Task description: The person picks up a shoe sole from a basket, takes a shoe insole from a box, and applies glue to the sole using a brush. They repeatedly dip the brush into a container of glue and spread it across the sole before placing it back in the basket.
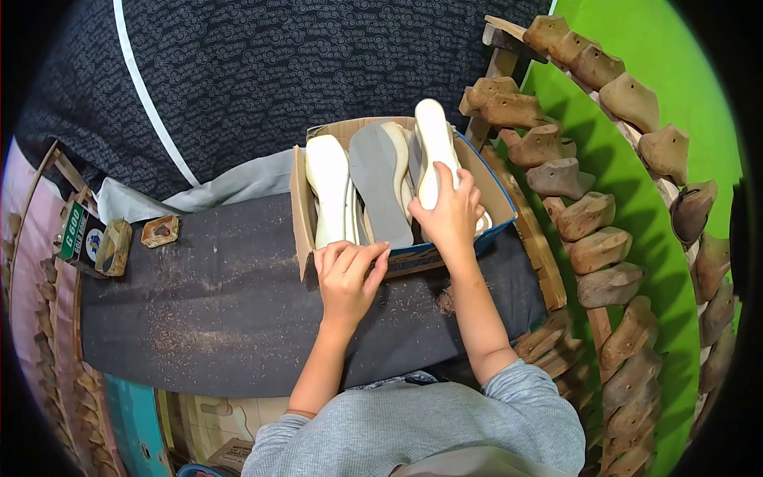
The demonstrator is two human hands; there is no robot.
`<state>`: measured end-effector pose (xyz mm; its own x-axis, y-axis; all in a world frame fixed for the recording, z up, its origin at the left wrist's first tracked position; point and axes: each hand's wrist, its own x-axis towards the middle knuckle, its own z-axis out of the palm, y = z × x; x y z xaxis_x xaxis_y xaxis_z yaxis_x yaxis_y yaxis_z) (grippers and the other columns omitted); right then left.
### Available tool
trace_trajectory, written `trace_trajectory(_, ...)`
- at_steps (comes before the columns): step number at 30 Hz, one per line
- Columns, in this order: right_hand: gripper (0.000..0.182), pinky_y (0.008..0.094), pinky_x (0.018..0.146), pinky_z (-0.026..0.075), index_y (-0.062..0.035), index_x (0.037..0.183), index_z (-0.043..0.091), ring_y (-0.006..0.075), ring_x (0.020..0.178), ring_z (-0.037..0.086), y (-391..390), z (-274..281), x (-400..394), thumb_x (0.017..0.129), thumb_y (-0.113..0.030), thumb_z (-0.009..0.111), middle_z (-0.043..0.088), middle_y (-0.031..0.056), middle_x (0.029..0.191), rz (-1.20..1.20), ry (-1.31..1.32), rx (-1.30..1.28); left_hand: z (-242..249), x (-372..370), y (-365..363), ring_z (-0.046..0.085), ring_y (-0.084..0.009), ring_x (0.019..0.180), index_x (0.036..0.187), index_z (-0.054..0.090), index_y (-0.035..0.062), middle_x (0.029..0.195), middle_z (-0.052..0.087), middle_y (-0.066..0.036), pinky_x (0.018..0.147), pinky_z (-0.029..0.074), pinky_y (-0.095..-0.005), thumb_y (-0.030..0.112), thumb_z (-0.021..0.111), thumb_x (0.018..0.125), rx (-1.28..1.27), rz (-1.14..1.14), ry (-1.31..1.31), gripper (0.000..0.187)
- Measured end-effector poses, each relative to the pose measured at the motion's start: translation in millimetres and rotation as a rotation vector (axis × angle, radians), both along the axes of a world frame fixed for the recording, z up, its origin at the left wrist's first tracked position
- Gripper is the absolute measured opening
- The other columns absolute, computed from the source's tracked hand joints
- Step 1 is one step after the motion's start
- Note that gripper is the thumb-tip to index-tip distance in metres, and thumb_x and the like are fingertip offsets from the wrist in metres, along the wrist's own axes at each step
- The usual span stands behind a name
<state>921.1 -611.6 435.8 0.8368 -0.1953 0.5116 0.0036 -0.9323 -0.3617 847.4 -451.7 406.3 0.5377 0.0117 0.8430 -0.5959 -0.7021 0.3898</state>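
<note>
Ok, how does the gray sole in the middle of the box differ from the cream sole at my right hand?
The gray sole is dull gray; the cream sole is pale. The gray sole looks broader in this view, the cream sole narrower. The right hand is on the cream sole, not the gray sole. Both are long, with rounded far ends.

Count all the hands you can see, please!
2: the left hand is at the box's near edge, and the right hand holds a cream sole. Neither is hidden.

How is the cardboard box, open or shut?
Open: the cardboard box shows pale shoe soles inside, with no lid over them.
</note>
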Motion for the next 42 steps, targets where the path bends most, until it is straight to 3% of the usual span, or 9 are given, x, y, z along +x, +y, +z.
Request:
trace_trajectory(7,0.066,0.0463,0.094,0.037,-0.0144,0.124,0.054,0.0355,0.117,0.041,8,14,-19,0.061,-0.016,0.073,0.038,0.0176,0.130,0.408,-0.437,0.192,-2,-10,4,0.054,-0.0192,0.073,0.085,0.069,0.0112,0.074,0.062,0.000,0.072,0.039,-0.0315,0.008,0.073,0.072,-0.156,-0.015,0.031,0.014)
trace_trajectory(14,0.066,0.0408,0.099,0.037,-0.0046,0.124,0.051,0.0320,0.119,0.044,49,26,-55,0.063,-0.020,0.071,0.040,0.0198,0.128,0.903,-0.359,0.466,-2,-36,38,0.056,-0.0222,0.073,0.090,0.068,0.0076,0.080,0.065,-0.005,0.075,0.043,-0.0322,0.003,0.067,0.076,-0.310,0.072,0.080,0.015)
trace_trajectory(15,0.067,0.0396,0.099,0.036,-0.0042,0.124,0.051,0.0311,0.119,0.044,58,24,-60,0.063,-0.024,0.071,0.041,0.0203,0.128,0.972,-0.282,0.513,-9,-44,48,0.056,-0.0238,0.082,0.105,0.061,0.0092,0.098,0.061,-0.010,0.075,0.045,-0.0337,0.009,0.071,0.077,-0.331,0.063,0.153,0.029)
trace_trajectory(16,0.067,0.0391,0.099,0.036,-0.0044,0.124,0.051,0.0319,0.118,0.045,67,23,-65,0.063,-0.023,0.071,0.043,0.0198,0.127,1.024,-0.218,0.548,-17,-46,56,0.056,-0.0238,0.082,0.105,0.061,0.0092,0.098,0.061,-0.010,0.075,0.045,-0.0337,0.009,0.071,0.077,-0.332,0.082,0.151,0.029)
trace_trajectory(18,0.066,0.0384,0.099,0.036,-0.0052,0.123,0.053,0.0317,0.118,0.046,85,16,-74,0.062,-0.020,0.071,0.045,0.0183,0.126,1.093,-0.101,0.530,-35,-48,72,0.052,-0.0265,0.095,0.117,0.052,0.0152,0.115,0.050,-0.012,0.076,0.045,-0.0342,0.017,0.075,0.076,-0.431,0.078,-0.179,0.047)
trace_trajectory(19,0.064,0.0387,0.099,0.037,-0.0060,0.121,0.056,0.0314,0.118,0.047,95,10,-79,0.061,-0.017,0.072,0.047,0.0171,0.126,1.124,-0.016,0.544,-40,-60,92,0.049,-0.0255,0.102,0.133,0.031,0.0210,0.125,0.038,-0.015,0.078,0.043,-0.0332,0.020,0.073,0.080,-0.119,0.189,-0.112,0.069)
trace_trajectory(25,0.059,0.0424,0.098,0.038,-0.0137,0.118,0.060,0.0327,0.115,0.045,163,-15,-102,0.060,-0.017,0.073,0.049,0.0111,0.124,1.271,0.129,0.312,-52,-102,153,0.038,-0.0283,0.110,0.109,0.066,0.0285,0.117,0.036,-0.007,0.093,0.038,-0.0399,0.007,0.075,0.068,0.082,0.520,0.052,0.047)
trace_trajectory(29,0.058,0.0458,0.099,0.036,-0.0145,0.117,0.060,0.0332,0.118,0.044,221,-28,-117,0.061,-0.022,0.073,0.050,0.0091,0.125,1.295,0.147,0.238,-59,-125,204,0.037,-0.0275,0.112,0.109,0.066,0.0247,0.115,0.036,-0.009,0.089,0.037,-0.0395,-0.001,0.072,0.065,0.107,0.620,0.060,0.051)
trace_trajectory(42,0.058,0.0477,0.098,0.035,-0.0167,0.121,0.058,0.0346,0.121,0.041,384,-34,-169,0.065,-0.027,0.073,0.048,0.0093,0.127,1.352,0.270,0.294,-46,-182,384,0.040,-0.0262,0.105,0.096,0.070,0.0223,0.109,0.042,-0.003,0.091,0.037,-0.0396,0.012,0.076,0.066,0.208,0.687,0.092,0.032)
